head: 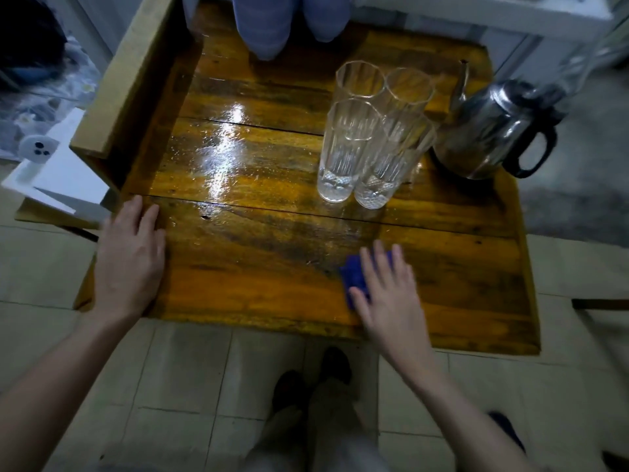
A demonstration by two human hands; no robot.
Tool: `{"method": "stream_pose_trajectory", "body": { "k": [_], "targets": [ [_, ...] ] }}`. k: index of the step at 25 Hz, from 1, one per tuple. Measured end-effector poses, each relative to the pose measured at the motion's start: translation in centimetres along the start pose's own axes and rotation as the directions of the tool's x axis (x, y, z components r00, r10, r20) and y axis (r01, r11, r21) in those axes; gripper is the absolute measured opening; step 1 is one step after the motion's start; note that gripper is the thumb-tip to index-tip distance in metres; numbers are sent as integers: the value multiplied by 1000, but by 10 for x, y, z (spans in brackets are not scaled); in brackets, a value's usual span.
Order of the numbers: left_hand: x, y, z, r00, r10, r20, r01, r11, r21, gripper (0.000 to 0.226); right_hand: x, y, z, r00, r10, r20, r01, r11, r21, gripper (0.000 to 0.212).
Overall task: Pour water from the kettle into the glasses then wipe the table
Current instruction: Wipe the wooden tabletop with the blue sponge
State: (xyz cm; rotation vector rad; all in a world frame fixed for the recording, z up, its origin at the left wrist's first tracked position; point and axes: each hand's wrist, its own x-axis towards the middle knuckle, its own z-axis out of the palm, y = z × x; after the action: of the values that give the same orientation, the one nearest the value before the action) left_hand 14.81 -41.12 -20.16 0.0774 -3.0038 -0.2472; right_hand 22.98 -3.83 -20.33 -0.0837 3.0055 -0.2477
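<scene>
Several tall ribbed glasses (354,144) stand clustered at the back right of the glossy wooden table (258,267). A steel kettle (490,131) with a black handle sits just right of them, its spout pointing to the far side. My right hand (388,294) lies flat on a blue cloth (354,274) near the table's front edge, in front of the glasses. My left hand (131,257) rests flat, fingers apart, on the table's front left corner and holds nothing. Water level in the glasses is hard to tell.
A wet sheen (224,144) shows on the table's middle left. Another person's knees (272,25) in striped fabric reach the far edge. A wooden bench (126,83) with a white box (64,172) flanks the left side. Tiled floor and my own legs (316,420) lie below.
</scene>
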Motion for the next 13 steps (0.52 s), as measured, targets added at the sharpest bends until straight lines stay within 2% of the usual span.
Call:
{"method": "stream_pose_trajectory", "body": {
  "k": [3, 5, 10, 13],
  "targets": [
    [-7, 55, 9, 997, -68, 45, 76, 975, -208, 51, 17, 49, -12, 980, 199, -27, -199, 980, 30, 66],
    [-11, 94, 21, 995, -74, 64, 86, 974, -209, 54, 42, 61, -16, 967, 250, -56, -247, 967, 56, 67],
    [-14, 115, 34, 994, -94, 64, 100, 990, -97, 58, 77, 46, -12, 943, 307, -124, -299, 951, 82, 61],
    [-13, 114, 33, 995, -88, 50, 92, 991, -100, 58, 65, 24, -8, 965, 217, -150, -206, 975, 84, 58]
  ]
}}
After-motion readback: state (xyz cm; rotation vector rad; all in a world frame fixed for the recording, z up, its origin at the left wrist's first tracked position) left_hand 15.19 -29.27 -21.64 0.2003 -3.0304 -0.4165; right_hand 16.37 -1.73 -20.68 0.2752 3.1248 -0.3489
